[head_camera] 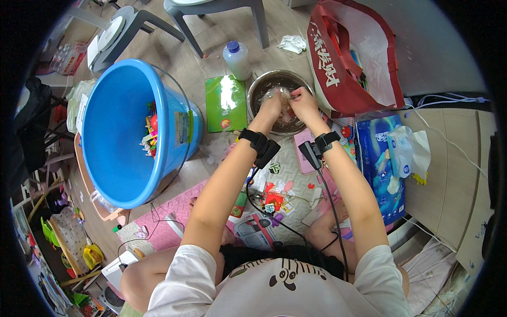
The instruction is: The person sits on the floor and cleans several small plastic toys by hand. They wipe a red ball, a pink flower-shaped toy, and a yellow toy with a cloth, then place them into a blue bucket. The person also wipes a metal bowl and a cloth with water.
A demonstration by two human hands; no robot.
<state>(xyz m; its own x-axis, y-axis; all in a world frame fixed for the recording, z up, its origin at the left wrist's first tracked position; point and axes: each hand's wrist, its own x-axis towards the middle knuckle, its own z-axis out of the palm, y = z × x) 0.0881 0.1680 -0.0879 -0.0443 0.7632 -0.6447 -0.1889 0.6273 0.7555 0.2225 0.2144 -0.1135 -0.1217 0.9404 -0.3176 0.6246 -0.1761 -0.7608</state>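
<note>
A stainless steel bowl stands on the floor in front of me. Inside it is a crumpled clear plastic wrapping; reflections make its contents hard to tell. My left hand reaches into the bowl and grips the plastic. From the other side my right hand pinches the plastic's edge with bent fingers. Both wrists wear black straps with cabled devices. Left of the bowl lies a green booklet, and behind it stands a white bottle with a blue cap.
A large blue bucket holding small toys is at the left. A red shopping bag stands by the bowl's right side. Tissues rest on a blue package. Stickers and trinkets cover the mat; grey stools stand beyond.
</note>
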